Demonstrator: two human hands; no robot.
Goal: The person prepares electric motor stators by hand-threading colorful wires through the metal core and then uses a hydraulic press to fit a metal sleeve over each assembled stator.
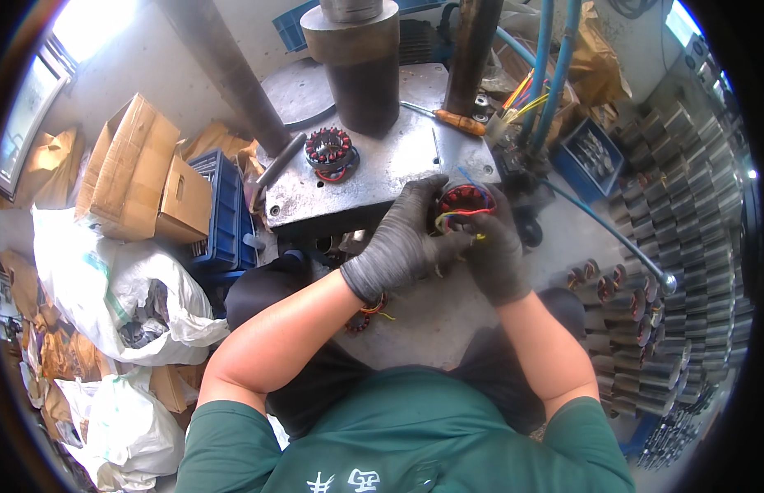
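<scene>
My left hand (397, 242) and my right hand (498, 259), both in dark grey gloves, are closed around a motor stator (466, 195) at the front right edge of a metal press table. Red windings show in its ring, and loose red, yellow and blue wires come off it. The right fingers are bent over near the wires; the fingertips are partly hidden. A second stator (328, 149), with red windings and wire leads, rests on the press table (382, 177) at its left, below the thick steel ram (353, 82). Between my knees, further wound stators (361, 320) lie low, partly hidden by my left forearm.
A screwdriver (462, 122) with a wooden handle lies at the table's back right. A long lever (616, 234) with a ball end slants to the right. Stacked metal cylinders (686, 238) fill the right side. Cardboard boxes (131, 164), a blue crate (226, 214) and white sacks (123, 283) stand left.
</scene>
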